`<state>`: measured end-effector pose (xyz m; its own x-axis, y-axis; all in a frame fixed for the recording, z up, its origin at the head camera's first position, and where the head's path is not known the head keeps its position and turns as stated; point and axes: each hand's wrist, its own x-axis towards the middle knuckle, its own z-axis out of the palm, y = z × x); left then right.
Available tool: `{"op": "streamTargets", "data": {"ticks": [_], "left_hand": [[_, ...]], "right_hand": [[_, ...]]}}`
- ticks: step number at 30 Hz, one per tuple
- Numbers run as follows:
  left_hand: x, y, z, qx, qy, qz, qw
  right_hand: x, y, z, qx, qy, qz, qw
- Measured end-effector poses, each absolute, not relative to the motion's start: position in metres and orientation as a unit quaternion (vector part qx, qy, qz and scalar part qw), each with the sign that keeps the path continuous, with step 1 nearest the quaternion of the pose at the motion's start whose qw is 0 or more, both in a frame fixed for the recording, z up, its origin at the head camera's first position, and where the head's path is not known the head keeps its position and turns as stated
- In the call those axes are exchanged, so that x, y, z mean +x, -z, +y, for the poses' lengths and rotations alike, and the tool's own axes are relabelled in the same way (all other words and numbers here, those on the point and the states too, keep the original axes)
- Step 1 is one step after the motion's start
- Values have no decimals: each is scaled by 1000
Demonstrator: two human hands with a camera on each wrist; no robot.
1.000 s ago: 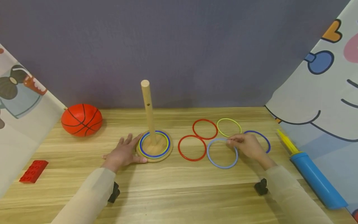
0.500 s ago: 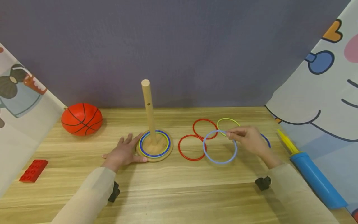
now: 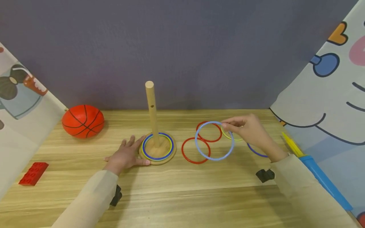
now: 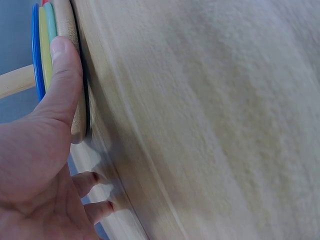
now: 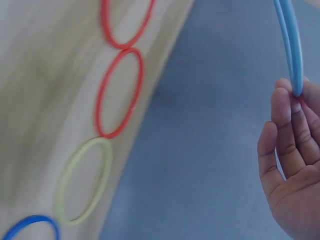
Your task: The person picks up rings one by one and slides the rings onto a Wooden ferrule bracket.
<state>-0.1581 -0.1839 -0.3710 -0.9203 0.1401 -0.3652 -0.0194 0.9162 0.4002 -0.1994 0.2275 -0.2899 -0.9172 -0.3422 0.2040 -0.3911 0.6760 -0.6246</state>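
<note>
My right hand (image 3: 251,133) pinches a light blue ring (image 3: 215,159) between thumb and fingertips, lifted over the tabletop and tilted upright. My left hand (image 3: 125,155) lies with fingers spread at the left of a round wooden base (image 3: 155,162), thumb and index finger against its edge. From that base rises a wooden peg (image 3: 152,110). Around its foot lie stacked rings; in the left wrist view a blue ring (image 4: 36,55) is outermost, then a yellow ring (image 4: 45,50) and a green ring (image 4: 51,20), with a bit of red behind.
Two red rings (image 3: 183,152), a yellow ring (image 3: 228,136) and a blue ring (image 3: 256,154) lie right of the base, partly covered by the right hand. A toy basketball (image 3: 83,122) and red brick (image 3: 33,174) are left. A blue-yellow hand pump (image 3: 325,180) lies right.
The right hand has raised the light blue ring from the table and carried it left, now overlapping the red rings in view. The left hand and base stay put.
</note>
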Motion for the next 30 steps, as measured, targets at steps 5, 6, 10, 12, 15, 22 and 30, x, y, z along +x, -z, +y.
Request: {"op": "streamTargets", "data": {"ticks": [5, 6, 10, 12, 15, 22, 30], "left_hand": [[-157, 371, -183, 29, -202, 958, 201], [-158, 371, -183, 28, -202, 958, 202], [-159, 372, -184, 30, -199, 959, 199], [-159, 373, -184, 30, -200, 959, 197], [-160, 373, -185, 29, -201, 959, 196], [-160, 375, -185, 25, -197, 960, 198], [-159, 373, -184, 32, -196, 961, 190]], "right_hand": [[-203, 267, 207, 227, -360, -904, 43], [-205, 262, 203, 235, -363, -900, 45], [-209, 241, 187, 256, -371, -892, 44], [-210, 231, 178, 256, -376, -889, 42], [-212, 216, 163, 261, -392, -881, 41], [-223, 190, 127, 307, -418, -853, 65], [-239, 180, 93, 312, -444, -835, 93]]}}
